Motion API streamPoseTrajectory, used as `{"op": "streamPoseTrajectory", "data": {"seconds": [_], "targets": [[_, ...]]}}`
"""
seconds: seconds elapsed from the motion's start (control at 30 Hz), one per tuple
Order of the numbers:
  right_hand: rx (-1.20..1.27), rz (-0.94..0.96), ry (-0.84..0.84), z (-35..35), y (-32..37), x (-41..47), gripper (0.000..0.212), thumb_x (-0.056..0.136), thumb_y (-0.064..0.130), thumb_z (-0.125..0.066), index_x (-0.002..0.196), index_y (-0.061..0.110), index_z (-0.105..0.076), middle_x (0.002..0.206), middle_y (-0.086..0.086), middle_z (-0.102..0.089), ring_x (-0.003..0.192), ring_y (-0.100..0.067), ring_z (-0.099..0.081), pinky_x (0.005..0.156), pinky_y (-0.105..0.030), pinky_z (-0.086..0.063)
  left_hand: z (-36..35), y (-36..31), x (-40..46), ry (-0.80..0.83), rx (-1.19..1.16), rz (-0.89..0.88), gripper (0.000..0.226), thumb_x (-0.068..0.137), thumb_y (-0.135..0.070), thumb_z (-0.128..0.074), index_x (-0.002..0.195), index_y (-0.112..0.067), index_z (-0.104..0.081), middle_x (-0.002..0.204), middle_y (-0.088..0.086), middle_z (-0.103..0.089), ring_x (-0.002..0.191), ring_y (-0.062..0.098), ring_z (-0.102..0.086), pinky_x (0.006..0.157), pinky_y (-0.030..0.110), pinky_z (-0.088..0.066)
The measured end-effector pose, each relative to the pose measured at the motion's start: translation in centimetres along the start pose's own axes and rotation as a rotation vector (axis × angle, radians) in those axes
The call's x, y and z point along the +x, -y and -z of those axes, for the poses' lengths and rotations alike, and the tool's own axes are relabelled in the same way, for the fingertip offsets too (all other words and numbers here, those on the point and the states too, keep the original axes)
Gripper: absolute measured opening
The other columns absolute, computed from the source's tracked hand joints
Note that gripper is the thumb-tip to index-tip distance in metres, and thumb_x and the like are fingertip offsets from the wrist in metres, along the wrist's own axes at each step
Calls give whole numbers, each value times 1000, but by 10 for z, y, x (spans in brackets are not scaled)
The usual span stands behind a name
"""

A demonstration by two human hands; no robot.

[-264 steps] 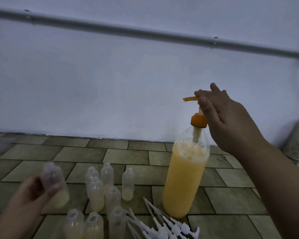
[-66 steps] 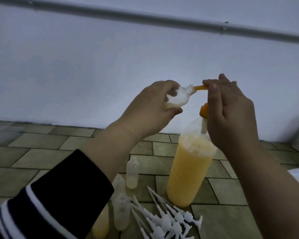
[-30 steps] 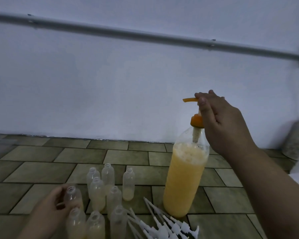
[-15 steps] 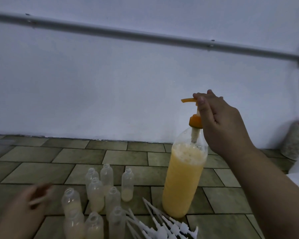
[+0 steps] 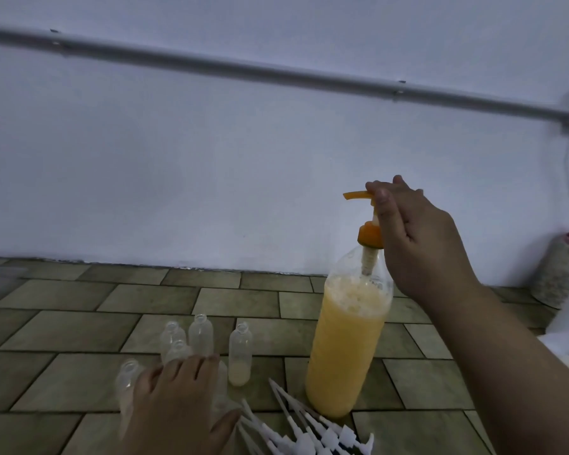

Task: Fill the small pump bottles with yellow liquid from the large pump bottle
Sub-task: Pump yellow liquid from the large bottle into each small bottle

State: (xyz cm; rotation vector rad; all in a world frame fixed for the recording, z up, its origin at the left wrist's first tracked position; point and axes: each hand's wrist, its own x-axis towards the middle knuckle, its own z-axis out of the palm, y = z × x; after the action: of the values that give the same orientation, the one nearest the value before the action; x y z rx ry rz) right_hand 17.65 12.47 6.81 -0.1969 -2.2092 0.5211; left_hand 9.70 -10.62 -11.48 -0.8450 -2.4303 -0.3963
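Note:
The large clear bottle [image 5: 345, 349] of yellow liquid stands on the tiled floor, with its orange pump head [image 5: 358, 196] raised. My right hand [image 5: 418, 238] rests on the pump top, fingers curled over it. Several small translucent bottles [image 5: 240, 353] stand uncapped to the left, some with a little pale liquid at the bottom. My left hand [image 5: 181, 399] is spread over the nearer small bottles, fingers apart, covering some of them; I cannot tell whether it grips one. One small bottle [image 5: 127, 379] shows just left of that hand.
A heap of white pump tops with long dip tubes [image 5: 303, 428] lies on the floor in front of the large bottle. A speckled cylinder with a pink top [image 5: 559, 274] stands at the right by the wall. A grey pipe [image 5: 276, 73] runs along the white wall.
My left hand has moved from the far left edge over onto the cluster of small bottles. The right hand stays on the pump head.

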Motion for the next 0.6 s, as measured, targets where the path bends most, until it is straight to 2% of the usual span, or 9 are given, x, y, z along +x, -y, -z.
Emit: {"op": "streamPoseTrajectory", "data": {"seconds": [0.07,0.2,0.3,0.4,0.6], "targets": [[-7,0,1,-1,-1,0,43,100,37,-25,126,22,-55,109,24,-41,138,-9,-24,108,-19,-12,-4,0,1,10,15,3,62,48,-65,-41,93,-23,-46,69,-4,-65,59,21,-66,59,44,-49],[-13,-9,8,-2,-3,0,43,100,38,-25,127,22,-55,119,16,-50,139,-9,-24,107,-17,-11,-9,-3,-2,16,36,19,64,44,-67,-47,90,-22,-44,62,-3,-62,53,21,-63,58,44,-49],[-24,2,8,-2,-5,1,43,101,38,-25,128,22,-54,131,7,-53,139,-10,-25,108,-20,-13,-14,-3,-4,35,43,6,67,40,-69,-51,89,-24,-44,60,-5,-60,51,19,-62,58,42,-49],[-27,10,8,-3,-6,1,44,101,39,-24,127,22,-54,131,7,-53,139,-9,-24,108,-20,-13,-13,-3,-4,103,20,26,73,33,-67,-60,90,-25,-45,60,-7,-60,50,17,-62,56,41,-50],[-26,12,5,-1,-5,2,44,100,39,-24,127,22,-55,125,14,-51,138,-8,-24,107,-16,-11,-3,-2,-3,159,-64,91,64,46,-71,-40,91,-26,-45,66,-3,-61,51,17,-62,49,36,-50]]}}
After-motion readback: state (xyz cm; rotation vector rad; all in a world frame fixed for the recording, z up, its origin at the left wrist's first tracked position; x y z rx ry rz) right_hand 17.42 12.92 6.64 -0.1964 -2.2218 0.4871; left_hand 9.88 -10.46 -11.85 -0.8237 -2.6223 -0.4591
